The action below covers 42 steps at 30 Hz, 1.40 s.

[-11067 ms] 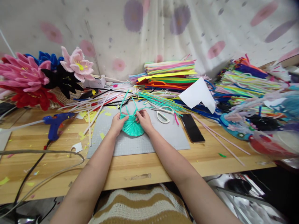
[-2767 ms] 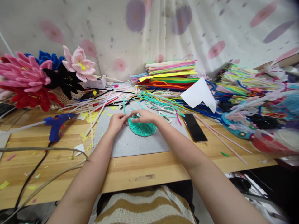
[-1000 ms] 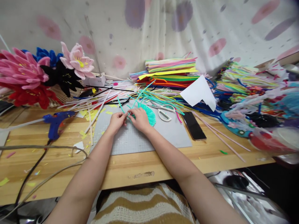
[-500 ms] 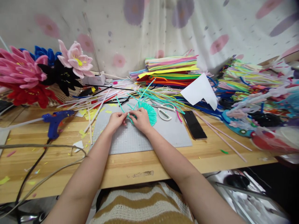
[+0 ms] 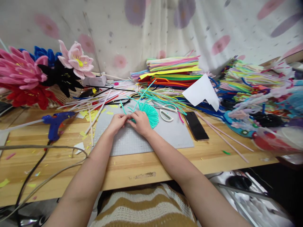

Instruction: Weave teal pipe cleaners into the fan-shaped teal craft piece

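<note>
A teal fan-shaped piece of bent pipe cleaners (image 5: 149,113) stands on the grey cutting mat (image 5: 165,138), with loose teal ends sticking up and to the left. My right hand (image 5: 141,123) is closed on the fan's left side. My left hand (image 5: 117,123) pinches the teal stems right beside it, fingertips almost touching the right hand. Both forearms reach in from the bottom of the view over the wooden table (image 5: 132,170).
White-handled scissors (image 5: 166,113) and a black phone (image 5: 196,125) lie right of the fan. A blue glue gun (image 5: 56,122) with cables lies left. Plush flowers (image 5: 40,75) stand at back left; stacks of coloured pipe cleaners (image 5: 172,71) fill the back and right.
Over eleven seconds the fan was turned from lying rounded side toward me to standing with its edge to the right. In the last second the hands have barely shifted.
</note>
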{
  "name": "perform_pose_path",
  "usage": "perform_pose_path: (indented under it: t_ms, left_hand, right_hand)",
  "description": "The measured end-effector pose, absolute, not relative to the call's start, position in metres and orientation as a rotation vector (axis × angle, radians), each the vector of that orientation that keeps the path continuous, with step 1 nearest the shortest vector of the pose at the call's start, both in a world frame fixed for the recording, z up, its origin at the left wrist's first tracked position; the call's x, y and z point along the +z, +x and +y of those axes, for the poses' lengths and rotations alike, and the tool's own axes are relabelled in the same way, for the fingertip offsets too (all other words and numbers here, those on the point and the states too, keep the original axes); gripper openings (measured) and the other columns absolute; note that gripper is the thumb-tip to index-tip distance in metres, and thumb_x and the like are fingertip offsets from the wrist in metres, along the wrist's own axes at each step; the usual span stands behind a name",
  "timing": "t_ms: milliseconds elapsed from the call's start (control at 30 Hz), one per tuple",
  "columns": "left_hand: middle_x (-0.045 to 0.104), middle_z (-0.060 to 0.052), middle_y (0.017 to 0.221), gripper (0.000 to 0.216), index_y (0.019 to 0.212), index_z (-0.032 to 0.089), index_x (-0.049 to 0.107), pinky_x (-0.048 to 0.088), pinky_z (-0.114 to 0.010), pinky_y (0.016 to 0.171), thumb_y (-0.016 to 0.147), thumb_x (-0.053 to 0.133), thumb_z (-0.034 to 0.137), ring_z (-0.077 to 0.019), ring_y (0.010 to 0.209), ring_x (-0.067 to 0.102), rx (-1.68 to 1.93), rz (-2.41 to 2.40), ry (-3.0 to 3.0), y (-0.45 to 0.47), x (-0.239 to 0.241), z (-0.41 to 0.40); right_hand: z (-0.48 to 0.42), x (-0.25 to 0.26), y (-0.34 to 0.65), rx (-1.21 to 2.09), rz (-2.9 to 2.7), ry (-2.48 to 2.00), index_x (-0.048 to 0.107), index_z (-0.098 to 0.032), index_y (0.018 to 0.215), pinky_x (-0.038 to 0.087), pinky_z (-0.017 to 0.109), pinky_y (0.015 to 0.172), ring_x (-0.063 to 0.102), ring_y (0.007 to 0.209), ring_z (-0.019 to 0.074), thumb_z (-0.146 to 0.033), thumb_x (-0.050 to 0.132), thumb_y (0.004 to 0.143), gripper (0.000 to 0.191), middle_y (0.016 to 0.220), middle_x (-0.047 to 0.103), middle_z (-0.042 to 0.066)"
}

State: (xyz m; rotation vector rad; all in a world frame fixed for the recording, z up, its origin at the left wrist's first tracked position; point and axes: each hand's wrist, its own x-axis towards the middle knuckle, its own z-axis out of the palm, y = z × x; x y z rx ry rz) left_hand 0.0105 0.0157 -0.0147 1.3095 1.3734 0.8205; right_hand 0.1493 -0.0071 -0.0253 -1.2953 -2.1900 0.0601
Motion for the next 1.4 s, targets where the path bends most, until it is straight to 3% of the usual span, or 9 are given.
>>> perform_pose_path:
  t_ms: [333, 533, 667, 867, 1000, 1400]
  left_hand:
    - [0.033, 0.006, 0.036, 0.03, 0.047, 0.017, 0.046, 0.018, -0.021, 0.038, 0.065, 0.057, 0.04, -0.006, 0.035, 0.027, 0.879, 1.405, 1.346, 0.011, -0.019, 0.016]
    - [0.03, 0.007, 0.037, 0.028, 0.047, 0.017, 0.046, 0.018, -0.02, 0.039, 0.068, 0.055, 0.033, -0.0061, 0.037, 0.026, 0.988, 1.445, 1.383, 0.018, -0.019, 0.013]
    - [0.034, 0.006, 0.038, 0.025, 0.052, 0.016, 0.052, 0.021, -0.02, 0.039, 0.07, 0.053, 0.032, -0.0065, 0.037, 0.029, 1.015, 1.432, 1.412, 0.021, -0.02, 0.012]
    - [0.04, 0.005, 0.046, 0.027, 0.053, 0.017, 0.049, 0.034, -0.02, 0.039, 0.066, 0.058, 0.039, -0.0071, 0.039, 0.039, 1.014, 1.301, 1.352, 0.018, -0.022, 0.012]
    - [0.043, 0.005, 0.047, 0.03, 0.055, 0.017, 0.047, 0.042, -0.021, 0.044, 0.062, 0.061, 0.043, -0.0081, 0.041, 0.044, 1.008, 1.252, 1.277, 0.019, -0.023, 0.013]
    - [0.056, 0.0, 0.059, 0.035, 0.065, 0.014, 0.059, 0.047, -0.021, 0.05, 0.053, 0.07, 0.045, -0.0091, 0.051, 0.052, 1.005, 1.182, 1.348, 0.018, -0.025, 0.01]
  right_hand:
    - [-0.003, -0.025, 0.153, 0.172, -2.148, -1.301, 0.059, -0.018, 0.085, 0.032, 0.031, 0.079, 0.05, 0.089, 0.0186, -0.032, 0.047, 0.085, 0.019, 0.088, 0.061, 0.007]
    - [0.001, -0.026, 0.149, 0.275, -2.004, -1.368, 0.058, -0.017, 0.079, 0.034, 0.03, 0.078, 0.052, 0.088, 0.0177, -0.027, 0.044, 0.086, 0.019, 0.086, 0.062, 0.007]
    - [0.004, -0.027, 0.148, 0.486, -1.847, -1.417, 0.056, -0.017, 0.089, 0.039, 0.028, 0.074, 0.056, 0.081, 0.0159, -0.027, 0.045, 0.084, 0.015, 0.084, 0.062, 0.005]
    - [0.007, -0.027, 0.149, 0.612, -1.846, -1.332, 0.048, -0.017, 0.117, 0.04, 0.028, 0.078, 0.057, 0.085, 0.0146, -0.025, 0.048, 0.083, 0.034, 0.088, 0.065, 0.004]
    - [0.008, -0.026, 0.153, 0.562, -1.942, -1.286, 0.057, -0.022, 0.111, 0.037, 0.029, 0.087, 0.054, 0.097, 0.0141, -0.024, 0.042, 0.087, 0.029, 0.107, 0.063, 0.004]
    - [0.009, -0.026, 0.16, 0.553, -1.856, -1.337, 0.065, -0.021, 0.102, 0.041, 0.027, 0.084, 0.057, 0.092, 0.0129, -0.02, 0.044, 0.085, 0.026, 0.098, 0.068, 0.003]
